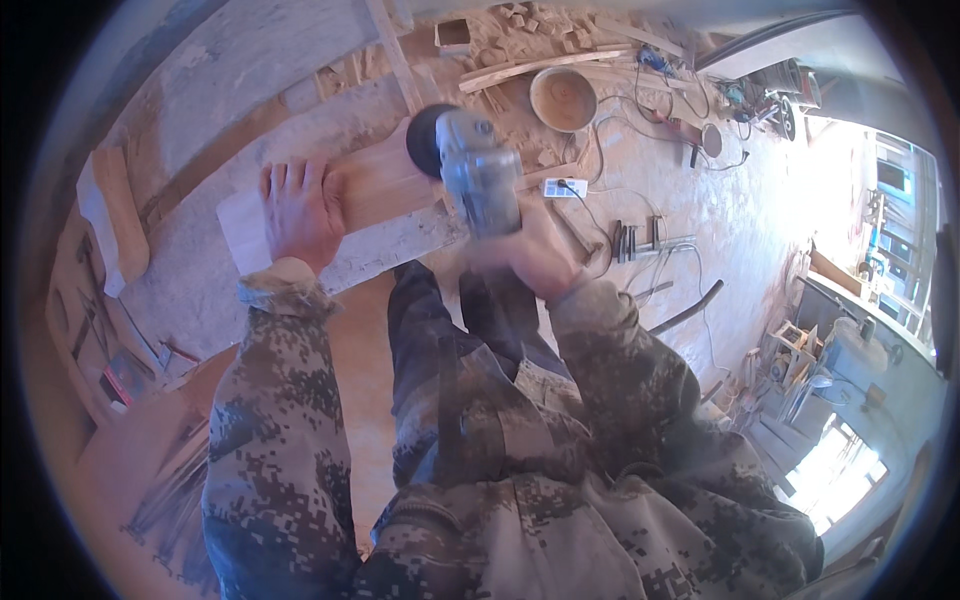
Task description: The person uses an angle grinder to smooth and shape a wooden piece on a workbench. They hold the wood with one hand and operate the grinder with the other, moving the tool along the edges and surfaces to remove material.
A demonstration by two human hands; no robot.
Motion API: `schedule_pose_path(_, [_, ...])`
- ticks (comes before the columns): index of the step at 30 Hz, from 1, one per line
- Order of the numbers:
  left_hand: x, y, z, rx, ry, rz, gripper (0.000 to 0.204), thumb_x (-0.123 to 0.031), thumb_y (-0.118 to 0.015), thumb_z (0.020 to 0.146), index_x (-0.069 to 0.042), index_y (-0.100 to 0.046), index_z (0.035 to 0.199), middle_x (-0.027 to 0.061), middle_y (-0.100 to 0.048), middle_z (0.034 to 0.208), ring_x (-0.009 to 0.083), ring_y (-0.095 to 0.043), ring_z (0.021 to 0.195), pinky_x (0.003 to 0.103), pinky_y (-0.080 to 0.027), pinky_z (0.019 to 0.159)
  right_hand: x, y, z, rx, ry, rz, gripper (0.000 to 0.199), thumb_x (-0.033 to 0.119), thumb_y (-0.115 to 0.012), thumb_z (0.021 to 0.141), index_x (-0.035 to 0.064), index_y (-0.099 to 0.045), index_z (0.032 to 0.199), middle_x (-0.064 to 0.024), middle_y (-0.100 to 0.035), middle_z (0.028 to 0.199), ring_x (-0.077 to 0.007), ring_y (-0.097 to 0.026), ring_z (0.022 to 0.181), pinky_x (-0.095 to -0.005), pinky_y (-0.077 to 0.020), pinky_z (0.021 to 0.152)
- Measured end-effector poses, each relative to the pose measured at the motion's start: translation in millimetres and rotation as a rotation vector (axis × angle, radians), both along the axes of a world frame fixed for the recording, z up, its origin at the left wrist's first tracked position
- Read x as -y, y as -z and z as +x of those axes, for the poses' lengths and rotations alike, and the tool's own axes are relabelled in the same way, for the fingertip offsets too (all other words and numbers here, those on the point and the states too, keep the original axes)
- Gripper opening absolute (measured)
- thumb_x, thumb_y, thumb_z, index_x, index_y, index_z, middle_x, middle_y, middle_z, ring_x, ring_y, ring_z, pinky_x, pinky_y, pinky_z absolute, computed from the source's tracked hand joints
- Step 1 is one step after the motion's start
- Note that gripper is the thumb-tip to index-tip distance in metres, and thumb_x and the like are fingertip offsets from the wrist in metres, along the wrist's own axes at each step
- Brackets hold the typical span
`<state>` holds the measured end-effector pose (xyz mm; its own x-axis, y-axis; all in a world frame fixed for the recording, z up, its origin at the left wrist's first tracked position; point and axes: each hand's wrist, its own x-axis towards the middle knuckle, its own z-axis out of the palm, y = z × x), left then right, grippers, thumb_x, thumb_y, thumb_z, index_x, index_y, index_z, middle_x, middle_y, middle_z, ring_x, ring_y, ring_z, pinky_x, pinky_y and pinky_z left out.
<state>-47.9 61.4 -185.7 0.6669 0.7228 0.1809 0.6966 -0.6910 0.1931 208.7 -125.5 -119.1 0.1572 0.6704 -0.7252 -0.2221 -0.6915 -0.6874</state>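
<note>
My right hand [535, 255] is wrapped round the grey body of an angle grinder [480, 175]. The grinder and hand are smeared by motion. A round black disc [427, 140] on the grinder's head is at the right end of a pale wooden board [385, 185]; whether it touches the wood I cannot tell. My left hand [303, 218] grips the board near its left end, its fingers reaching over the far edge. The board lies on a dusty, pale bench [390, 245] in front of me.
Across the dusty floor stand a round pan [563, 99], a white power strip [566, 187] with cords, and a row of dark tools [640, 240]. Wood scraps [530, 30] are heaped at the back. A shaped wooden piece [112, 215] lies at the left.
</note>
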Motion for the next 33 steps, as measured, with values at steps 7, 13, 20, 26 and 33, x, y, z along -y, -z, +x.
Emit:
schedule_pose_path(7, [104.0,-21.4,26.9,0.622,-0.207,-0.161,0.042,-0.016,-0.070,0.101,0.002,-0.063,0.139,0.0235,-0.065,0.125,0.0415,-0.059,0.119,0.050,-0.046,0.108,-3.3,8.6,4.0,0.022,0.052,0.129,0.041,0.011,-0.084,0.074,-0.0021,-0.075,0.111,-0.0085,-0.076,0.092,-0.0188,-0.072,0.082,-0.0360,-0.0574,0.078])
schedule_pose_path(13, [204.2,-56.4,77.9,1.195,-0.467,-1.646,0.042,-0.031,-0.072,0.108,0.000,-0.067,0.136,0.0061,-0.068,0.130,0.0169,-0.062,0.117,0.037,-0.051,0.103,36.4,-16.3,-18.4,-0.003,-0.061,0.024,0.044,0.008,-0.083,0.075,-0.0007,-0.073,0.117,-0.0081,-0.076,0.099,-0.0163,-0.072,0.094,-0.0354,-0.0582,0.086])
schedule_pose_path(20, [220.6,-44.6,89.2,1.089,-0.453,-1.947,0.032,-0.022,-0.078,0.104,-0.004,-0.070,0.129,0.0004,-0.072,0.120,0.0107,-0.066,0.107,0.031,-0.054,0.097,94.5,0.4,-28.5,0.067,-0.062,0.089,0.056,0.005,-0.081,0.073,0.0002,-0.068,0.127,-0.0100,-0.075,0.109,-0.0172,-0.071,0.104,-0.0353,-0.0577,0.091])
schedule_pose_path(26, [207.7,-39.1,91.8,1.178,-0.390,-1.876,0.027,-0.020,-0.077,0.105,-0.005,-0.070,0.126,-0.0008,-0.072,0.113,0.0088,-0.066,0.101,0.030,-0.054,0.090,74.2,5.6,-21.3,0.057,-0.106,0.091,0.051,0.007,-0.080,0.072,-0.0010,-0.068,0.121,-0.0099,-0.075,0.106,-0.0174,-0.071,0.102,-0.0359,-0.0580,0.089])
schedule_pose_path(33, [207.6,-32.5,95.1,1.165,-0.338,-1.884,0.030,-0.021,-0.078,0.104,-0.005,-0.069,0.128,0.0001,-0.072,0.116,0.0095,-0.066,0.104,0.030,-0.054,0.093,78.1,8.9,-26.4,0.108,-0.047,0.113,0.051,0.010,-0.082,0.072,-0.0006,-0.067,0.120,-0.0114,-0.076,0.106,-0.0198,-0.073,0.101,-0.0379,-0.0586,0.089])
